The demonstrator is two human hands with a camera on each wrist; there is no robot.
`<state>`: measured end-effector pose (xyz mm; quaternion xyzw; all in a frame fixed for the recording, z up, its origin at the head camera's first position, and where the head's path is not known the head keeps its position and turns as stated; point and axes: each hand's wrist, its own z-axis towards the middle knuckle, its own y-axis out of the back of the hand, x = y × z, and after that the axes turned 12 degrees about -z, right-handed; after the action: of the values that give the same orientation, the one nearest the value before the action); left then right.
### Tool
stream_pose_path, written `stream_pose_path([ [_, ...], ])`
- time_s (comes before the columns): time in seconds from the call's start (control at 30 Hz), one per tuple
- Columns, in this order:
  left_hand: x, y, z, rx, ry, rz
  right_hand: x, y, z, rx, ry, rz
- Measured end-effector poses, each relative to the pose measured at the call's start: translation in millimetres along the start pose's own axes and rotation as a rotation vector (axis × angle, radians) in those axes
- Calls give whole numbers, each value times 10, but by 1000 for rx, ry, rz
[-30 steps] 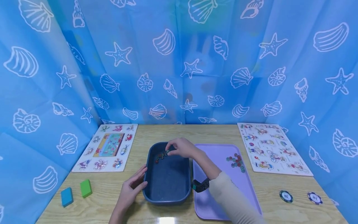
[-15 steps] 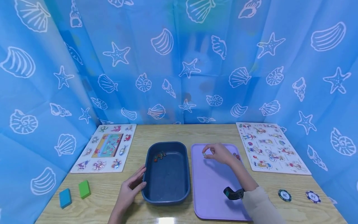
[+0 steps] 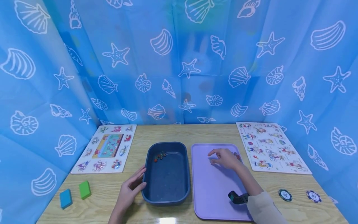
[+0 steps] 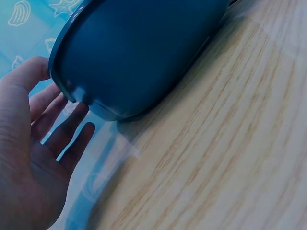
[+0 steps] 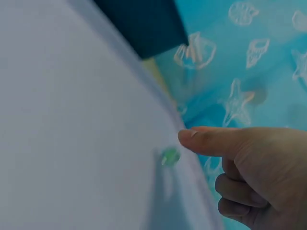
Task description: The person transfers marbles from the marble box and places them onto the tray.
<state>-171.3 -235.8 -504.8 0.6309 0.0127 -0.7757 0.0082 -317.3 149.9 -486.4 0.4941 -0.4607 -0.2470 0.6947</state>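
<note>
My left hand point(image 3: 128, 189) rests against the left side of a dark blue rectangular tub point(image 3: 166, 199). In the left wrist view its fingers are loosely extended and the fingertips touch the tub's outside point(image 4: 129, 62). Several red and green glass beads point(image 3: 160, 156) lie in the tub's far left corner. Over the lilac tray point(image 3: 212, 205) is my right hand point(image 3: 227, 159), with thumb and index finger parted. A green bead point(image 5: 170, 156) shows just off the thumb in the right wrist view; whether it lies on the tray is unclear. More beads point(image 3: 237, 155) are partly hidden behind the hand.
Picture puzzle boards stand at the back left point(image 3: 104, 149) and back right point(image 3: 271, 147). Blue point(image 3: 65, 199) and green point(image 3: 85, 189) blocks lie at the left. Two poker chips, one green point(image 3: 285, 195) and one blue point(image 3: 314, 196), lie at the right. A shell-patterned curtain point(image 3: 167, 68) encloses the table.
From the tub, my right hand has moved right over the tray, carrying a small bead. Its thumb and index finger have since parted. The left hand stays at the tub.
</note>
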Motion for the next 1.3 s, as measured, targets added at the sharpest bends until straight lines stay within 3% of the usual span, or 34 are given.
stream_pose_path([
  [0.13,-5,9,6,1,-8,-10,228,110,92,-56,72,36],
  [0.33,-10,17,5,11,-22,-22,761,183,364,-80,151,63],
  [0.6,-3,39,5,12,-5,-8,1394,-28,786,-20,240,78],
  [0.73,10,58,2,4,-6,7,1627,-201,943,-1,228,27],
  [1.0,18,46,-6,11,-15,17,1756,-496,1074,73,162,-147],
  [1.17,10,18,-3,28,-24,5,1721,-570,1086,117,88,-187],
  [1.3,8,6,-1,33,-34,3,1692,-601,1084,133,78,-201],
])
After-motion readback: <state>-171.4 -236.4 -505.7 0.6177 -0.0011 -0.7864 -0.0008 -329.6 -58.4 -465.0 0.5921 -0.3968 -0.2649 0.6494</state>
